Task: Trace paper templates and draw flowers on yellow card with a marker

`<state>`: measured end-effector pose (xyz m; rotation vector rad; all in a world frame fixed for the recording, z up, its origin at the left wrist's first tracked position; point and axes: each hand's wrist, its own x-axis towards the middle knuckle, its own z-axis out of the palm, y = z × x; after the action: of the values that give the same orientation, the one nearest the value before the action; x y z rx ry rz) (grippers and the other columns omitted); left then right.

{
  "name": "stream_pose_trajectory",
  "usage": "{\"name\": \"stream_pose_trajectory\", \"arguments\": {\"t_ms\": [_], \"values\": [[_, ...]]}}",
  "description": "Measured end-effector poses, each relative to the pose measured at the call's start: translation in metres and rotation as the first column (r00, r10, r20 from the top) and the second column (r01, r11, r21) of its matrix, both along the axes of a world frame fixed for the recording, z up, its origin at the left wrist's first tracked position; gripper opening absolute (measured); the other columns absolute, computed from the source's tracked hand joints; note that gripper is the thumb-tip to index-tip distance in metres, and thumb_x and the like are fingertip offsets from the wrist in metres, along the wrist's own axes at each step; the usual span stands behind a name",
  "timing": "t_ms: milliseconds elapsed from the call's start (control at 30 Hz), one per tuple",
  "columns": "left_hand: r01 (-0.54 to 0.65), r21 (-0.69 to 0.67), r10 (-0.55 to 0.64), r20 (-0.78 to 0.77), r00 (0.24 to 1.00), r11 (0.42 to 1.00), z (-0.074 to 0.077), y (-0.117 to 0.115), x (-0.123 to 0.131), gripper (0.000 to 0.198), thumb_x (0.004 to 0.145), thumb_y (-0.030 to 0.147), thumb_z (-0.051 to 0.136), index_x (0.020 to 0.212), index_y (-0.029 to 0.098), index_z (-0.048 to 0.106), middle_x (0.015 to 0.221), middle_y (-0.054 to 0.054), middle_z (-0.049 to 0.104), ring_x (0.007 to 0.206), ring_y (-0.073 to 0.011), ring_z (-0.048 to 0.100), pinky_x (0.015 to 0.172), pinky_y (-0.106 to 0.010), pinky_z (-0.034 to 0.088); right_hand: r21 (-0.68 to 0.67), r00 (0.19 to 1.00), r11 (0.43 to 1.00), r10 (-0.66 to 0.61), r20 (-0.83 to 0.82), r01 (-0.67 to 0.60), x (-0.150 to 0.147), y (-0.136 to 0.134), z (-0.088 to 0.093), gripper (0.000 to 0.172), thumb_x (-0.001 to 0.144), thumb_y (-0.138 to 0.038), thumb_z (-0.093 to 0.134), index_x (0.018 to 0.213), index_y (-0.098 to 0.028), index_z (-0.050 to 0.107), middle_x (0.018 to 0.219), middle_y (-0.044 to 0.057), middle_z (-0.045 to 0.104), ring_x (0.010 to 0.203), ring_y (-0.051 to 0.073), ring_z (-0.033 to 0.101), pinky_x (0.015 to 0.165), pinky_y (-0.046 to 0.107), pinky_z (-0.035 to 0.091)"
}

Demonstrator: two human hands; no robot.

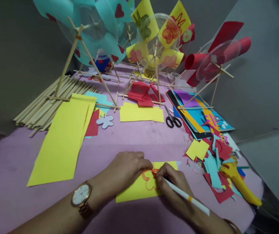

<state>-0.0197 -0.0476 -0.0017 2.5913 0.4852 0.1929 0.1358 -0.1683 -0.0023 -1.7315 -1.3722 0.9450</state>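
1. Gripping a white marker point(188, 197) low on its barrel, the right hand point(172, 182) has its fingers closed around it, red tip down at an orange-red outline point(151, 185) with rounded lobes.
2. That outline is on a yellow sheet point(136, 192), which lies flat toward the near edge of the table point(141, 139), about midway between its left and right edges.
3. Across the sheet's upper left part rests the left hand point(131, 164), fingers bent and close together, fingertips beside the outline. From where I stand I cannot tell whether they pinch anything or simply press the paper down.
4. I'd judge the sheet light and fairly stiff, easy to crease and apt to slide on the smooth top; it is best steadied with flat fingertips near a border, clear of the ink, which may smear. The marker looks light, rigid and slick, so a pinch just behind the tip should control it best.
5. Beyond the hands, toward the far edge, lie a butterfly cut-out point(105, 121) and black-handled scissors point(173, 121). Larger yellow papers point(58, 146) spread toward the left edge.
6. By the right edge, near the table's near right corner, a yellow glue gun point(241, 185) lies against paper scraps point(212, 169).
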Motion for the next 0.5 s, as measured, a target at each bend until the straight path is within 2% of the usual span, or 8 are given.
{"name": "stream_pose_trajectory", "arguments": {"t_ms": [267,500], "values": [[-0.001,0.01,0.001,-0.002,1.0,1.0,-0.0037,-0.0004,-0.0001,0.02,0.09,0.018,0.053,0.099,0.031,0.066,0.076,0.004,0.059,0.067,-0.0135,0.055,0.055,-0.024,0.03,-0.024,0.999,1.0,0.013,0.043,-0.012,-0.0005,0.0009,0.0028,0.013,0.079,-0.03,0.042,0.071,-0.021,0.046,0.051,-0.006,0.04,0.043,0.012,0.037,0.043,0.022,0.027],[-0.003,-0.012,0.003,-0.004,1.0,1.0,-0.0003,-0.0003,0.0003,0.02,0.089,0.018,0.055,0.099,0.031,0.066,0.077,0.004,0.06,0.068,-0.013,0.055,0.056,-0.024,0.03,-0.005,0.998,1.0,0.02,0.055,-0.02,-0.0008,0.0009,0.0019,0.013,0.079,-0.03,0.041,0.072,-0.02,0.047,0.051,-0.006,0.04,0.043,0.011,0.037,0.043,0.022,0.027]]}}
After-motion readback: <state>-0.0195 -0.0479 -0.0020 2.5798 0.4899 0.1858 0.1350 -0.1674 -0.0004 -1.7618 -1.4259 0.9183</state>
